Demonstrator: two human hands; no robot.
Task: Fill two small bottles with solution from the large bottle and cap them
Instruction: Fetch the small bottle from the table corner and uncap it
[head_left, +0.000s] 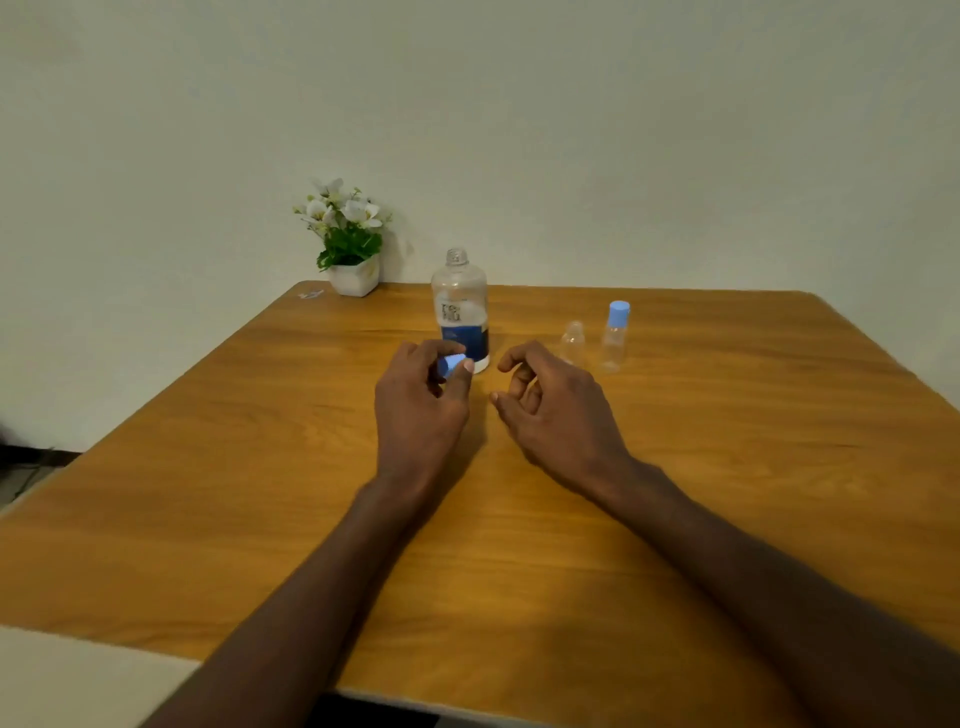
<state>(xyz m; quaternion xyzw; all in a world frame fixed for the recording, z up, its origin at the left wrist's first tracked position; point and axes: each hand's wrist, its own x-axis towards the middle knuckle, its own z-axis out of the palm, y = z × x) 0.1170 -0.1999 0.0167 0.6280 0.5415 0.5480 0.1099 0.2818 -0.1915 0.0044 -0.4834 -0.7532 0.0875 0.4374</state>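
- Your left hand (422, 400) pinches a small blue cap (450, 365) between thumb and fingertips, held just above the tabletop (260, 493); your right hand (550, 410) sits beside it, fingers loosely curled and holding nothing.
- The uncapped small bottle (572, 342) stands upright just beyond your right hand and a little to its right; that hand is clearly the nearer one to it. My guess is the cap you hold belongs on it, so it would have to travel right, across the gap between your hands. Whether that bottle holds any solution I cannot tell; it is clear and small.
- Just right of it stands the capped small bottle (614, 338), upright, close beside but apart.
- Straight beyond your left hand, the large bottle (460, 312) stands upright with its neck open; its lower part sits behind your fingers.
- The tabletop is smooth wood grain, level.
- Farthest off, beyond and left of your left hand, a potted plant (349, 239) sits at the back edge against a plain pale wall (623, 130).
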